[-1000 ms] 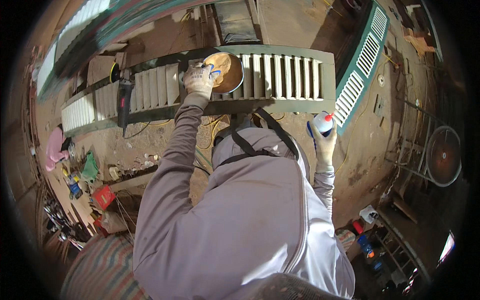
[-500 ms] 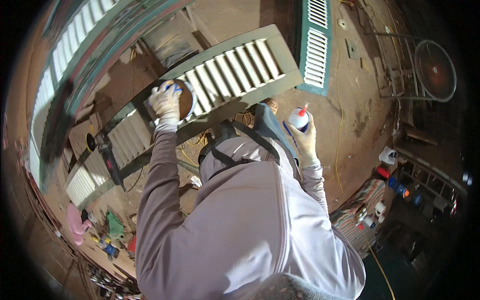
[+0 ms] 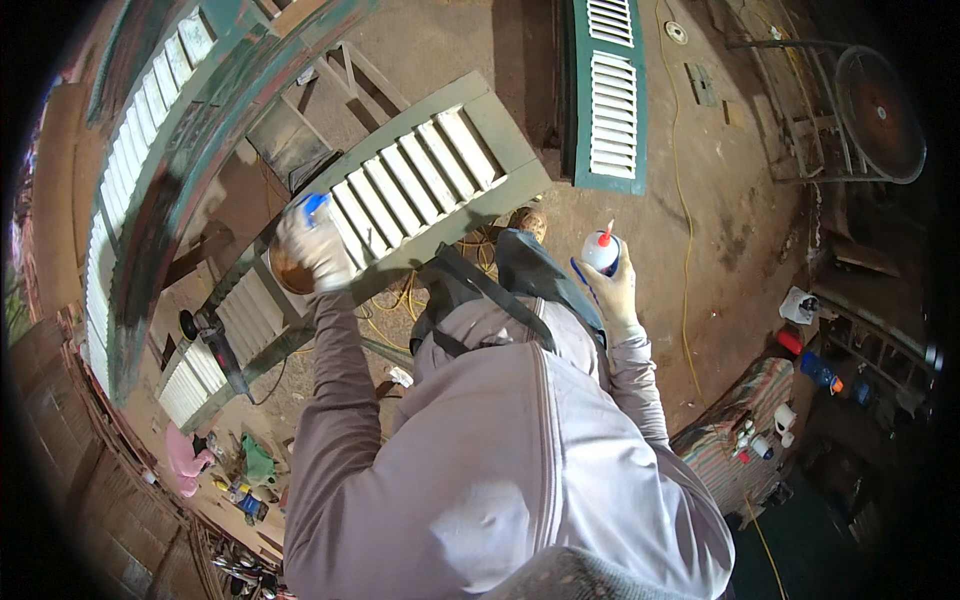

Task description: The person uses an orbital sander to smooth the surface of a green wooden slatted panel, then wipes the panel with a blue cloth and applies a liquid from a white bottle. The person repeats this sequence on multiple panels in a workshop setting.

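Note:
My left hand (image 3: 315, 245), in a pale glove, is over the louvred shutter (image 3: 470, 195), blurred by motion. Its fingers are around a round, brown-faced thing (image 3: 288, 272), largely hidden by the glove; its exact kind does not show. A bright blue patch shows by the fingers. On the right, away from the shutter, my gloved right hand (image 3: 618, 285) grips a white squeeze bottle (image 3: 598, 252) with a red nozzle, held upright. The shutter has a grey-green frame and white slats, and lies slanting in front of me.
An angle grinder (image 3: 222, 350) with a cord rests at the shutter's near left end. Another green shutter (image 3: 612, 120) is beyond. Larger louvred panels (image 3: 150, 130) stand at left. A yellow cord (image 3: 686, 220) crosses the floor. At right are a round fan-like frame (image 3: 880, 112) and a striped cloth (image 3: 715, 420).
My left hand has moved left and nearer along the shutter, carrying the round brown thing. The right hand still holds the bottle. The whole view has shifted slightly.

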The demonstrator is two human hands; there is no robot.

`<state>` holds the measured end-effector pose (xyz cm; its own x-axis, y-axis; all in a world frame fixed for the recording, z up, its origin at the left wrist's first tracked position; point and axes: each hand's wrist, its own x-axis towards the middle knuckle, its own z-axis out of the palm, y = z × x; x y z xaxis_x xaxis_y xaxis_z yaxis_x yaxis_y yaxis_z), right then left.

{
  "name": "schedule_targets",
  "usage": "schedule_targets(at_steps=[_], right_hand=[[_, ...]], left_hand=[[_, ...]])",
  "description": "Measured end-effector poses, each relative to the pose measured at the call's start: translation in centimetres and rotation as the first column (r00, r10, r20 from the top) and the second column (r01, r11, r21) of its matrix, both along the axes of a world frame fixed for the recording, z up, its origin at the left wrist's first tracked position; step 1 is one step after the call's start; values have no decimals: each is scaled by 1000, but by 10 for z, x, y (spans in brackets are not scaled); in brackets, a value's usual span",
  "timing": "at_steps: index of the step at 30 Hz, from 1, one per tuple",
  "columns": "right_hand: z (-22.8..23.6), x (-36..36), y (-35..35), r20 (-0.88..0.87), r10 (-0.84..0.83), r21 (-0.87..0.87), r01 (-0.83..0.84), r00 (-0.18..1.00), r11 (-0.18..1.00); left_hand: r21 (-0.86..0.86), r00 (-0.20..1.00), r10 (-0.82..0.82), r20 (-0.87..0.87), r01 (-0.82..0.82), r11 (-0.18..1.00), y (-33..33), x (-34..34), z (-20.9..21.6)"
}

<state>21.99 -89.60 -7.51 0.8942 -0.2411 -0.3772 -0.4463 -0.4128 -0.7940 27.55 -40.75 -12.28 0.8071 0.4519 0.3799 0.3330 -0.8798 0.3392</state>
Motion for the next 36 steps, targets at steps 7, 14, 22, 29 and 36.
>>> schedule_targets(at_steps=[7, 14, 22, 29, 36], right_hand=[[10, 45, -60, -36, 53, 14, -52, 998, 999], [0, 67, -133, -59, 18, -92, -24, 998, 995], [-4, 77, -144, -109, 27, -46, -32, 994, 998], [-18, 75, -139, -61, 47, -45, -49, 997, 998], [-13, 76, -142, -116, 87, -3, -88, 989, 996]], left_hand=[[-62, 927, -372, -56, 368, 928, -167, 165, -53], [104, 929, -305, -209, 331, 938, -219, 192, -120], [218, 787, -226, -575, 413, 884, -261, 177, -88], [124, 734, -339, -588, 496, 859, -268, 178, -88], [151, 730, -334, -596, 510, 847, -270, 191, -85]])
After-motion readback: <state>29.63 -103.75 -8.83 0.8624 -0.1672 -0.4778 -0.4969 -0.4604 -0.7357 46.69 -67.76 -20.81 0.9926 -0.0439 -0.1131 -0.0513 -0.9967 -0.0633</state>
